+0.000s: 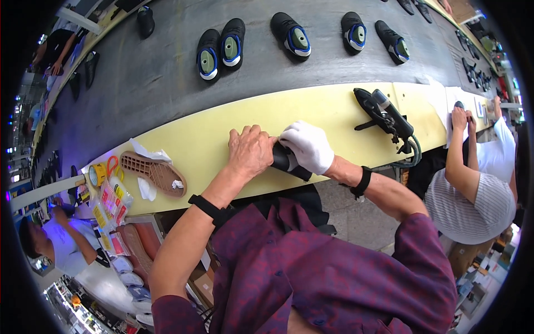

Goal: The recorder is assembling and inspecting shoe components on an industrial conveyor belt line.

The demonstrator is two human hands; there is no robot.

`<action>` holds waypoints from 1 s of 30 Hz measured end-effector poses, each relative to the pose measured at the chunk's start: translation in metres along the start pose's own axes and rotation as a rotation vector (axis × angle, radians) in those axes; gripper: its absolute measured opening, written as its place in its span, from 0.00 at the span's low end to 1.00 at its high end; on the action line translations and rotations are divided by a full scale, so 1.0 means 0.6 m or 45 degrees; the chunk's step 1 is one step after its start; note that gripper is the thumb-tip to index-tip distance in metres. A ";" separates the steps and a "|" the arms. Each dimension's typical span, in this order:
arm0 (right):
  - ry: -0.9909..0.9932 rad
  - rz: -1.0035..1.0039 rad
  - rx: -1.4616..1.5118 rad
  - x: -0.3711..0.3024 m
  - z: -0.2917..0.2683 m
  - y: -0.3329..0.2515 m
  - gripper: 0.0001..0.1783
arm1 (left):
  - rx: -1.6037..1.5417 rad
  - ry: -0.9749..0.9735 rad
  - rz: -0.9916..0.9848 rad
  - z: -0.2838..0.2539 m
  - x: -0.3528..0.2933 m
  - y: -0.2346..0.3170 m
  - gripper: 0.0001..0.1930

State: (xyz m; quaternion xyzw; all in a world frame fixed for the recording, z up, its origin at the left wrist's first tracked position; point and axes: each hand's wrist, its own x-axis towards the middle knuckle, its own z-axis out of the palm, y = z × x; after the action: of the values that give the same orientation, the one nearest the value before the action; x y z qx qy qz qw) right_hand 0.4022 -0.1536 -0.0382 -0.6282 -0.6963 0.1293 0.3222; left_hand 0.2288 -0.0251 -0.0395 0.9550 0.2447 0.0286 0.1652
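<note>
1. Pressing together over the pale yellow worktable (211,136), my two hands meet at a smooth black piece, shoe-like in shape (282,160), that lies at the table's near side, mostly covered by them.
2. My bare left hand (250,149) rests over its left part, palm down; how firmly it grips I cannot tell. My right hand (307,147), in a white knit glove, has its fingers bunched and clamped on the upper edge.
3. Left of them I have a tan rubber shoe sole (146,168), a crumpled white scrap (177,184) lying in its hollow, and white paper (149,152) just beside it.
4. Farther left sit a yellow tape roll (97,174), a red-orange looped handle (113,165) and clear plastic bags (114,201) with red and yellow contents I cannot make out.
5. To my right lies a black handheld tool with a cylindrical body (389,114), its hose running off the table's near edge.
6. Beyond, on the dark grey belt (150,72), stand black shoes with blue-lined openings (232,43), each opening filled by an olive-green insert (232,49).
7. Far right, a co-worker's bare hands (463,118) hold a dark piece over white sheets.
</note>
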 end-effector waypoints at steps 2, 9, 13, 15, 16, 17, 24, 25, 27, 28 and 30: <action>0.292 0.269 0.331 0.000 0.018 0.005 0.03 | -0.011 0.004 -0.002 -0.001 0.002 -0.001 0.13; 0.315 0.191 0.373 0.025 0.024 0.013 0.01 | -0.020 -0.072 -0.052 -0.005 0.005 -0.006 0.11; 0.298 0.090 0.251 0.020 -0.010 0.001 0.02 | -0.032 -0.029 0.015 -0.008 0.019 -0.004 0.11; -0.029 -0.060 -0.101 0.019 -0.043 -0.011 0.06 | 0.057 -0.046 0.073 -0.021 0.003 0.007 0.12; -0.140 -0.092 -0.153 0.023 -0.046 -0.010 0.07 | 0.145 -0.056 0.122 -0.021 0.012 0.002 0.12; -0.241 -0.118 -0.205 0.021 -0.033 -0.011 0.09 | 0.037 0.028 0.075 -0.007 0.000 -0.011 0.13; -0.346 -0.132 -0.202 -0.034 -0.043 -0.045 0.17 | -0.064 0.107 0.200 0.024 -0.011 -0.022 0.13; -0.314 -0.125 -0.238 -0.032 -0.045 -0.050 0.17 | -0.065 0.133 0.211 0.024 -0.007 -0.020 0.12; -0.353 -0.079 -0.193 -0.033 -0.042 -0.062 0.18 | -0.054 0.207 0.242 0.014 -0.019 -0.019 0.11; -0.425 -0.013 -0.124 -0.019 -0.033 -0.057 0.25 | -0.056 0.259 0.232 0.010 -0.026 -0.015 0.10; -0.275 0.134 -0.150 -0.007 -0.031 -0.071 0.29 | -0.056 0.340 0.284 0.006 -0.049 -0.012 0.12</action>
State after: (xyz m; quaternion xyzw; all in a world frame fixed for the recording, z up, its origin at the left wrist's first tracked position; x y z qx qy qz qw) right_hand 0.3800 -0.1693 -0.0007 -0.6641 -0.6994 0.1718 0.2007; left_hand 0.2004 -0.0342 -0.0444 0.9601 0.1565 0.1786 0.1478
